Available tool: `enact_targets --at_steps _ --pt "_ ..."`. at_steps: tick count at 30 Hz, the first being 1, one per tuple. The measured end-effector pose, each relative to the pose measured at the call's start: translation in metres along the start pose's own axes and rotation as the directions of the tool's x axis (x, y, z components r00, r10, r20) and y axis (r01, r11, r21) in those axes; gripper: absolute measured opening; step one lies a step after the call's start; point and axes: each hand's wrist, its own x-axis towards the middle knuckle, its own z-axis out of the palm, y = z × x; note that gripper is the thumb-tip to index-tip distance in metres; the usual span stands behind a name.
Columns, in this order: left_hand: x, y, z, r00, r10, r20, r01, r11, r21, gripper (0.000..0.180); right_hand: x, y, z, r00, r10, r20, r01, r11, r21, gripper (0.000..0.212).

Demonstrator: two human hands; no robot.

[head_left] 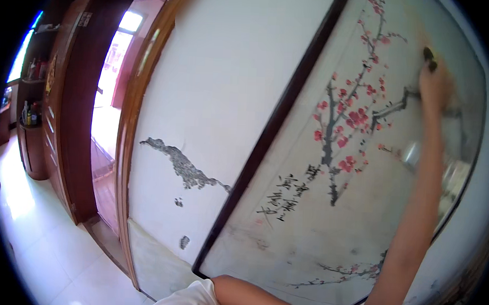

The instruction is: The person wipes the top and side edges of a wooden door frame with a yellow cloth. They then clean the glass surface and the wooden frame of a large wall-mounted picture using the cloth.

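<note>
Right hand raised high, pressed flat against glass of framed painting near 1 o'clock; fingers blurred, grip impossible to tell. Painting tilted, long axis 7 to 1 o'clock. Left hand not visible.

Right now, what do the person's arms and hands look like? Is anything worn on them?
The right hand has dark painted fingernails, and its long forearm is bare, with no sleeve, watch or bracelet showing. The left arm has a white sleeve pushed up, and its forearm is bare too. The left hand is out of view.
</note>
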Motion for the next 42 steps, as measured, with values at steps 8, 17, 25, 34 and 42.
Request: enact_targets --at_steps 8,17,25,34,42 --pt "-0.008 0.029 0.008 0.990 0.123 0.064 -0.120 0.991 -0.055 0.029 0.017 -0.109 0.004 0.914 -0.401 -0.069 0.403 0.915 0.011 0.047" --pt "-0.014 0.052 0.025 0.976 0.203 0.075 -0.195 0.976 -0.098 0.032 -0.100 -0.165 -0.077 0.888 -0.451 0.090 0.406 0.860 0.308 0.055" --pt "-0.018 0.056 0.036 0.969 0.225 0.099 -0.214 0.970 -0.113 0.036 -0.151 -0.159 -0.130 0.822 -0.538 0.187 0.472 0.827 0.307 0.073" --pt "-0.024 0.093 -0.034 0.978 0.205 0.047 -0.192 0.775 0.602 0.034 -0.001 -0.193 -0.012 0.955 -0.248 0.161 0.202 0.945 0.259 0.047" --pt "-0.047 0.077 -0.105 0.916 0.290 -0.278 0.400 -0.591 0.700 0.048 0.007 -0.119 -0.031 0.948 -0.318 0.028 0.296 0.907 0.299 0.049"
